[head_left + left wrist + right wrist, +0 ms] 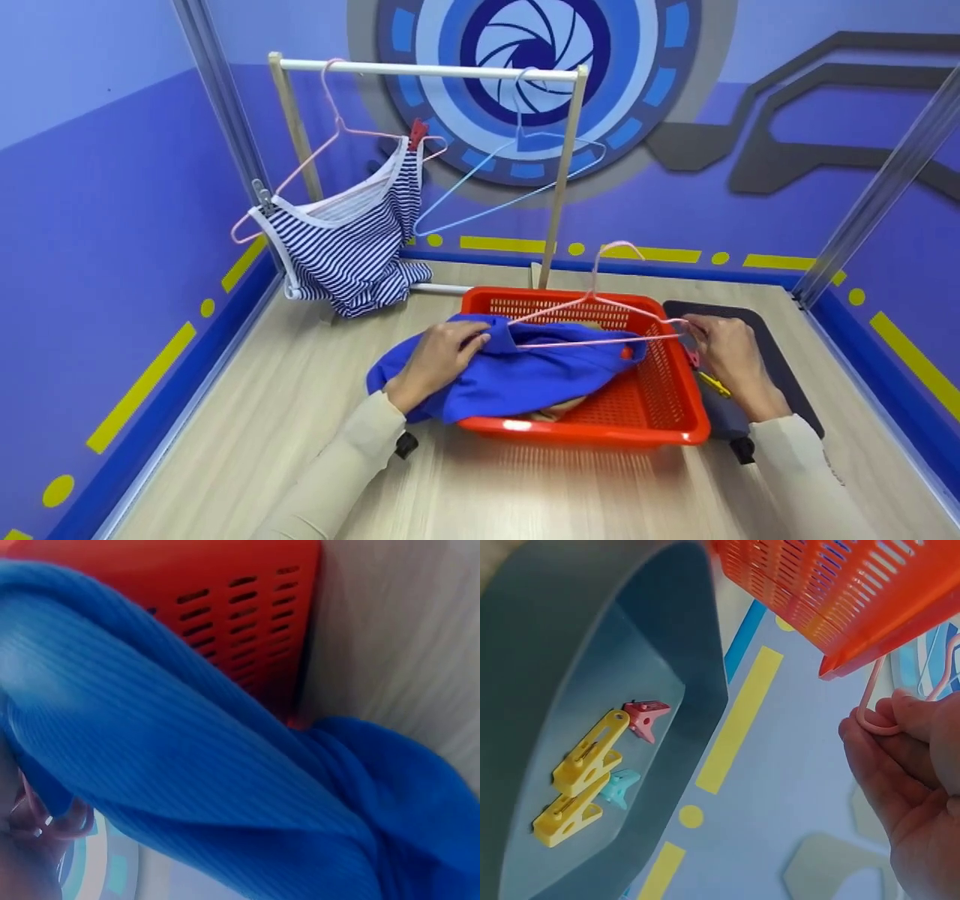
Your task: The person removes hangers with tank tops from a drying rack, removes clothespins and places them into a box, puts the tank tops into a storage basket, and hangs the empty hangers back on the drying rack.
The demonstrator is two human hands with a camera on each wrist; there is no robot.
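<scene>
Over the red basket [679,435], my left hand [439,360] holds a blue garment [510,379] with thumb and fingers at its upper edge. The cloth spills over the basket's left side; its ribbed surface fills much of the left wrist view. A pink hanger [591,297] stands hook up, its left end hidden in the blue cloth. My right hand [727,352] pinches the hanger's bent right end, seen close up in the right wrist view. Whether my left fingers also hold the hanger through the cloth is unclear.
A rack [442,70] behind carries a striped top [352,240], clipped to a pink hanger, and a bare blue hanger [487,214]. Right of the basket is a dark grey bin [697,682] with yellow pegs [592,754], a red peg [645,718] and a teal peg [620,786].
</scene>
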